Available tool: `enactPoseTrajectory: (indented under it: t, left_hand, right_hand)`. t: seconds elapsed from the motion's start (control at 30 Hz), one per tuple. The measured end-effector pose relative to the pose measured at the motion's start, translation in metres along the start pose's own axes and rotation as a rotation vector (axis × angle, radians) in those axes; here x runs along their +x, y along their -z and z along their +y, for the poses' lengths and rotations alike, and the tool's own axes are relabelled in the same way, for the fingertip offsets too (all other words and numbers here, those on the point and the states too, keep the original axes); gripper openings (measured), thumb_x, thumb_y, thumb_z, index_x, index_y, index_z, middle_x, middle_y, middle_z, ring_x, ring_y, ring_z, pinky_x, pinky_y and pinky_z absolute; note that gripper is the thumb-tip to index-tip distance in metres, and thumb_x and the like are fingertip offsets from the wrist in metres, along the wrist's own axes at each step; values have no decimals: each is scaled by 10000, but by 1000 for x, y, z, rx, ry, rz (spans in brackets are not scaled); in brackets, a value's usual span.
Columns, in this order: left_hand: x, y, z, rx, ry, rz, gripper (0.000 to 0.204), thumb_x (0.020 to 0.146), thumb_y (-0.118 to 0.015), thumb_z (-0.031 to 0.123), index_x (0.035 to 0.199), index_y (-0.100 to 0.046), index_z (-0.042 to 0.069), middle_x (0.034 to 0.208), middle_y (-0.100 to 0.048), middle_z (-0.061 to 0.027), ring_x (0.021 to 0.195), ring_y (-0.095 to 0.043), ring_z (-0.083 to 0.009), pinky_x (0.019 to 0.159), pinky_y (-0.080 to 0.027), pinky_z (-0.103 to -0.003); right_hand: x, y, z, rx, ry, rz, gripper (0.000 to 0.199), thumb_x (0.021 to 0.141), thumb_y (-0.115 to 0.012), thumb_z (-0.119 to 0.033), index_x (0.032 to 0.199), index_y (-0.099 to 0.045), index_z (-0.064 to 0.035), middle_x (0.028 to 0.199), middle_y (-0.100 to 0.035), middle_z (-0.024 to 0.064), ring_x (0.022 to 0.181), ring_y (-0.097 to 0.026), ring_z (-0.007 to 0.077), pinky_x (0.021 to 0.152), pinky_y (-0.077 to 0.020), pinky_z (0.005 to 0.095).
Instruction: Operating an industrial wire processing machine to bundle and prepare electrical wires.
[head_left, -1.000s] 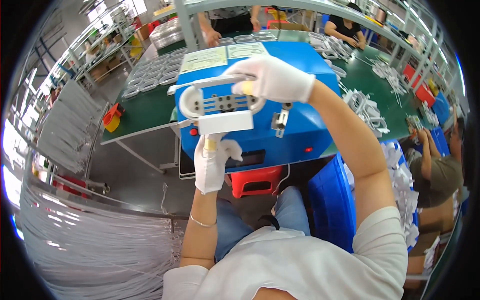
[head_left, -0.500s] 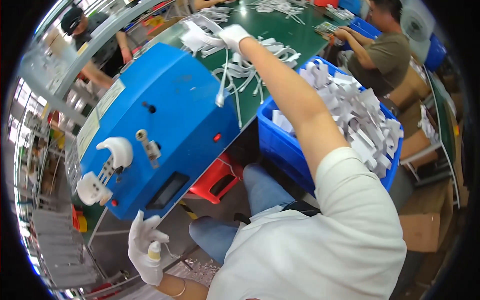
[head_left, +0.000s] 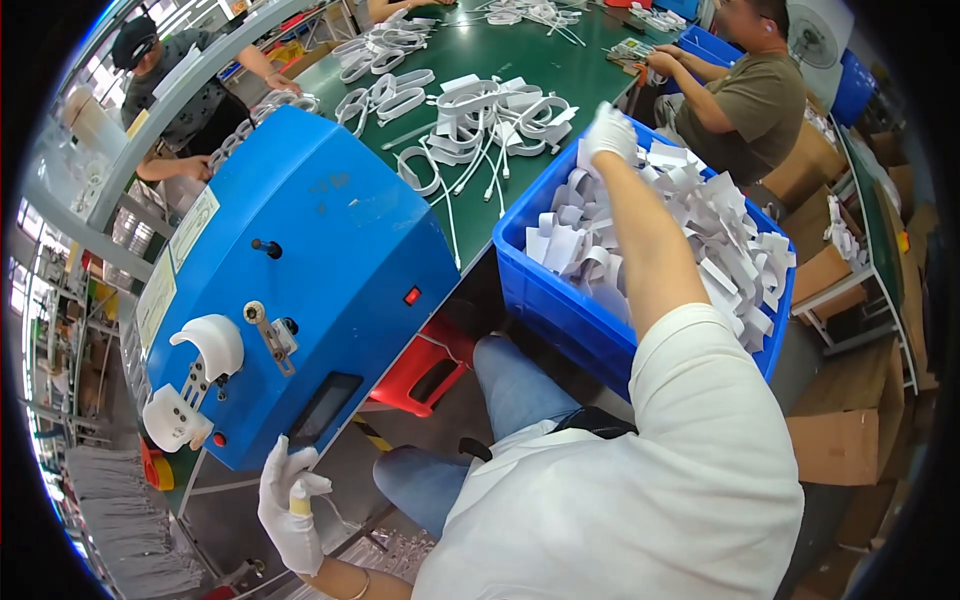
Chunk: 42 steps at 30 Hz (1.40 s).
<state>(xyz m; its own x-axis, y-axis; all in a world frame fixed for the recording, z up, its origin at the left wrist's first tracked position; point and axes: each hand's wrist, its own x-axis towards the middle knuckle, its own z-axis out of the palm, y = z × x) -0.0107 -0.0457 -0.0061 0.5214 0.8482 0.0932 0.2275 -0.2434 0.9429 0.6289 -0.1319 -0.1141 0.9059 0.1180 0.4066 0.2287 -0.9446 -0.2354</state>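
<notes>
My left hand (head_left: 290, 510), in a white glove with yellowish tape round one finger, is held in front of the blue machine (head_left: 330, 225). Its fingers are apart and nothing shows in them. My right arm stretches over the blue bin (head_left: 565, 305), which is heaped with white paper strips (head_left: 690, 225). Also gloved in white, my right hand (head_left: 611, 138) is at the bin's far left side, beside the strips; its fingers are too indistinct to show whether they grip anything. Bundled white cables (head_left: 490, 120) lie on the green table (head_left: 340, 85) left of that hand.
White curved guides (head_left: 213, 345) and a lever (head_left: 270, 340) stick out from the machine. A red stool (head_left: 425, 375) stands beneath the table edge. One co-worker (head_left: 745, 95) sits at the far right; another (head_left: 185, 85) is behind the machine. Cardboard boxes (head_left: 845, 430) stand at right.
My right hand has moved right, from the white cable coils on the table to the blue bin. My left hand stays in front of the machine. The whole view has shifted slightly.
</notes>
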Motion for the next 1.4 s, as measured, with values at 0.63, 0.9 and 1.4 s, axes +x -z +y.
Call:
enactPoseTrajectory:
  t: [0.63, 0.9, 1.4]
  left_hand:
    - [46, -30, 54, 115, -525, -109, 256, 838, -623, 15, 1084, -612, -53, 979, -652, -125, 846, -605, -158, 786, -479, -270]
    - [55, -56, 77, 321, -270, -160, 584, 761, -724, 73, 1295, -492, 38, 1051, -644, -139, 924, -618, -169, 835, -488, -285]
    - [72, 25, 74, 157, -528, 922, 127, 791, -601, -30, 915, -620, -7, 815, -635, -57, 613, -556, -65, 567, -471, -209]
  right_hand:
    - [-87, 170, -58, 1235, 793, -575, 120, 894, -539, -79, 996, -531, -15, 882, -522, -9, 828, -513, 79, 772, -422, 218]
    - [-194, 217, -142, 1465, 1072, -869, 62, 895, -517, -5, 953, -539, 0, 894, -571, 54, 841, -562, 102, 787, -468, 239]
    - [-283, 261, -245, 1877, 1082, -567, 279, 950, -493, -211, 1081, -562, 25, 1065, -620, 107, 990, -590, 167, 920, -445, 301]
